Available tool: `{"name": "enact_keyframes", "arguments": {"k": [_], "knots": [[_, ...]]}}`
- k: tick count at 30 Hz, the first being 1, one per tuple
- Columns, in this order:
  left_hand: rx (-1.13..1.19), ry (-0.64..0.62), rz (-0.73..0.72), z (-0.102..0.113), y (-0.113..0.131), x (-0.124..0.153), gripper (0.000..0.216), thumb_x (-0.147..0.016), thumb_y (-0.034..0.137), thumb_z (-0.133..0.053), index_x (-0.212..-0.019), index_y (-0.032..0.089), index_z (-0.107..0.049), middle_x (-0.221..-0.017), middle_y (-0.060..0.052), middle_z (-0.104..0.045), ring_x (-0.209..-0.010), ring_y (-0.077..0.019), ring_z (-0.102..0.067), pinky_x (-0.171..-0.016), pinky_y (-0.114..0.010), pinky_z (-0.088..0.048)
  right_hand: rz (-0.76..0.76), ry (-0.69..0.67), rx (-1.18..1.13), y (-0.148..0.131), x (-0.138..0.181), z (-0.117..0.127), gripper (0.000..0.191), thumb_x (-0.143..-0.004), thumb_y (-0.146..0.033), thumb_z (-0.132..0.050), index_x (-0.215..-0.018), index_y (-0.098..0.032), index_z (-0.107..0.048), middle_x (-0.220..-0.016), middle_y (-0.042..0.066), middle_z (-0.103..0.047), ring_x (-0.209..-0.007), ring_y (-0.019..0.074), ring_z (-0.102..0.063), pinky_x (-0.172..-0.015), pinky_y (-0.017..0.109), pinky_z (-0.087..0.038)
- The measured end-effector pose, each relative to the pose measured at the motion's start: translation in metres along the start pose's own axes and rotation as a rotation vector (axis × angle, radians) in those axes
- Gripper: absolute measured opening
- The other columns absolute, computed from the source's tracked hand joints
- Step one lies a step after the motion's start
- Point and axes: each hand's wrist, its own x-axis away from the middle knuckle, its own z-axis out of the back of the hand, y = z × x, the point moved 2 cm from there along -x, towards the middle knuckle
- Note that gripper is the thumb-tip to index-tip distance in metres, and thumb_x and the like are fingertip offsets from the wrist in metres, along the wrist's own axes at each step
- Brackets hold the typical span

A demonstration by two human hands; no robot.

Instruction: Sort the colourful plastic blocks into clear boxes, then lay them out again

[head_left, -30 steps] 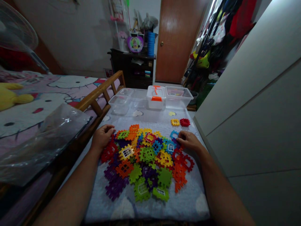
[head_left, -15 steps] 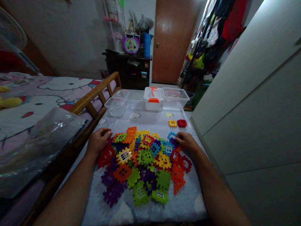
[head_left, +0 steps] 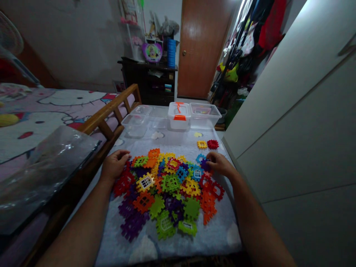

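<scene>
A heap of coloured plastic interlocking tiles [head_left: 169, 189] lies on a table covered with a pale cloth [head_left: 172, 142]. My left hand [head_left: 114, 165] rests at the heap's left edge, fingers curled over red and purple tiles. My right hand [head_left: 219, 163] is at the heap's upper right, fingers pinched on a purple tile [head_left: 205, 164] beside a blue one. A yellow tile [head_left: 201, 144] and a red tile [head_left: 213, 144] lie apart, just beyond my right hand.
Clear plastic containers [head_left: 136, 124] and a white box with an orange latch [head_left: 179, 115] stand at the table's far end. A wooden bed frame [head_left: 111, 111] and a plastic sheet [head_left: 41, 163] border the left. A white cabinet [head_left: 292, 122] walls the right.
My right hand has shifted slightly up and left onto the purple tile. The left hand keeps its place at the heap's edge. The camera view drifted a little.
</scene>
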Motion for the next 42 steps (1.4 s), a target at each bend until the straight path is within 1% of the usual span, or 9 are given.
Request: {"name": "enact_keyframes", "arguments": {"k": [3,7,9,13,19,22,26,33,42], "knots": [[0.016,-0.002,0.002,0.000,-0.001,-0.001,0.038,-0.070,0.046,-0.059,-0.095,0.019,-0.068,-0.086,-0.005,-0.076,-0.084,-0.0229,-0.071,-0.082,-0.032,-0.054,0.032,0.137,-0.024,-0.004,0.002,0.005,0.005,-0.077,-0.022,-0.060,-0.082,-0.021,-0.058,-0.064,-0.005,-0.052,-0.060,0.0130,-0.049,-0.057,0.024,-0.038],[0.040,-0.005,0.002,-0.001,-0.001,0.000,0.036,-0.069,0.045,-0.060,-0.093,0.019,-0.068,-0.085,-0.005,-0.075,-0.084,-0.0229,-0.071,-0.080,-0.031,-0.054,0.133,0.339,0.060,-0.013,0.009,0.001,0.005,-0.079,-0.021,-0.057,-0.077,-0.022,-0.053,-0.079,0.002,-0.056,-0.074,0.0167,-0.053,-0.072,0.030,-0.043],[0.043,-0.003,0.010,0.000,0.002,0.001,0.035,-0.068,0.045,-0.061,-0.092,0.020,-0.067,-0.085,-0.005,-0.075,-0.084,-0.0231,-0.071,-0.081,-0.032,-0.055,0.184,0.321,0.099,-0.016,0.013,-0.005,0.007,-0.077,-0.019,-0.058,-0.076,-0.022,-0.052,-0.085,0.003,-0.056,-0.081,0.0185,-0.053,-0.077,0.031,-0.043],[0.033,0.000,0.030,0.000,0.005,0.003,0.034,-0.068,0.044,-0.061,-0.091,0.020,-0.067,-0.086,-0.006,-0.075,-0.086,-0.0238,-0.071,-0.084,-0.033,-0.055,0.217,0.148,-0.016,-0.014,0.020,-0.013,0.008,-0.078,-0.026,-0.061,-0.082,-0.022,-0.055,-0.092,0.003,-0.057,-0.086,0.0184,-0.055,-0.075,0.030,-0.046],[0.044,-0.002,0.029,-0.001,0.001,0.001,0.034,-0.069,0.044,-0.060,-0.092,0.020,-0.067,-0.086,-0.005,-0.075,-0.086,-0.0233,-0.071,-0.083,-0.032,-0.055,0.051,0.307,-0.089,0.006,0.022,-0.004,0.015,-0.077,-0.025,-0.052,-0.089,-0.020,-0.060,-0.092,0.004,-0.062,-0.080,0.0175,-0.058,-0.073,0.031,-0.046],[0.044,-0.004,0.034,-0.001,-0.001,0.000,0.035,-0.068,0.045,-0.061,-0.092,0.020,-0.067,-0.086,-0.005,-0.075,-0.085,-0.0231,-0.072,-0.082,-0.032,-0.055,0.048,0.211,-0.035,0.009,0.020,-0.008,0.026,-0.079,-0.033,-0.061,-0.101,-0.018,-0.063,-0.094,0.006,-0.065,-0.083,0.0192,-0.059,-0.077,0.033,-0.047],[0.036,0.000,0.034,0.000,0.001,0.000,0.036,-0.066,0.047,-0.062,-0.090,0.020,-0.067,-0.084,-0.004,-0.076,-0.084,-0.0235,-0.072,-0.081,-0.032,-0.056,0.048,0.146,0.029,0.007,0.020,-0.015,0.048,-0.071,-0.039,-0.076,-0.113,-0.018,-0.063,-0.100,0.007,-0.066,-0.092,0.0228,-0.060,-0.085,0.037,-0.048],[0.041,0.015,0.027,-0.001,0.002,-0.001,0.035,-0.065,0.046,-0.060,-0.089,0.020,-0.068,-0.081,-0.004,-0.076,-0.082,-0.0243,-0.072,-0.080,-0.033,-0.055,0.069,0.168,-0.020,0.010,0.021,-0.018,0.041,-0.071,-0.030,-0.073,-0.109,-0.020,-0.065,-0.101,0.007,-0.066,-0.091,0.0219,-0.061,-0.086,0.038,-0.048],[0.029,0.013,-0.010,-0.001,-0.004,-0.002,0.037,-0.068,0.045,-0.060,-0.092,0.019,-0.069,-0.084,-0.005,-0.076,-0.084,-0.0239,-0.072,-0.079,-0.033,-0.055,0.014,0.229,-0.370,0.017,0.015,-0.026,0.033,-0.073,-0.031,-0.062,-0.105,-0.020,-0.065,-0.090,0.002,-0.067,-0.073,0.0158,-0.058,-0.072,0.032,-0.049]]}}
